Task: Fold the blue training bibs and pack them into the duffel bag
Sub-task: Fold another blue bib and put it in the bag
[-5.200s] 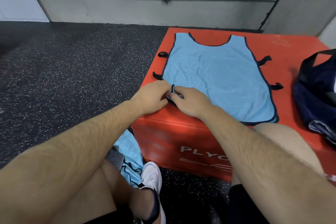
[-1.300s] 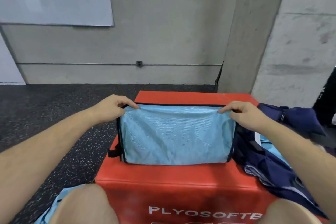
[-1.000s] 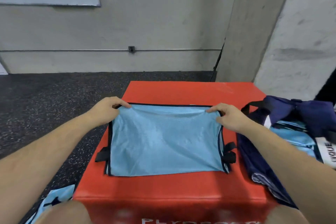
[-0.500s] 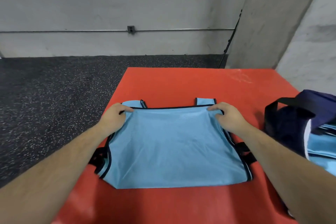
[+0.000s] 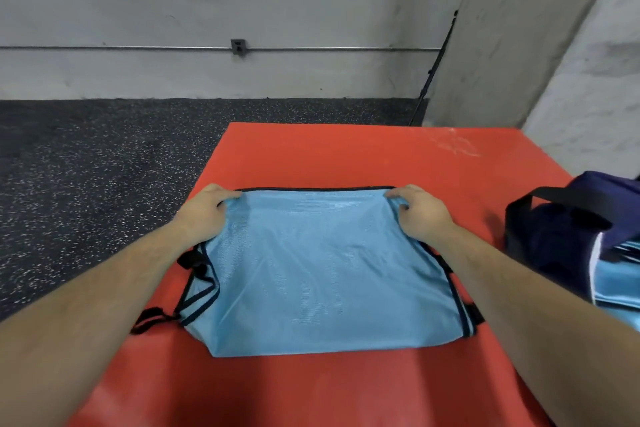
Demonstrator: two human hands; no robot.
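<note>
one blue bib (image 5: 322,270) is laid folded once on the red box (image 5: 346,149), its far corners pinched by the left hand (image 5: 204,211) and the right hand (image 5: 419,215). pale blue cloth (image 5: 616,281) is seen in the duffel bag (image 5: 568,236) at right; further folding and packing are judged left.

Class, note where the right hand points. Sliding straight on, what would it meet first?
Only bare red box top lies ahead of the right hand; the way looks free to its far edge, probably.

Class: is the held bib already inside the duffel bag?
No: the left hand and right hand hold the blue bib flat on the red box, beside the duffel bag.
</note>
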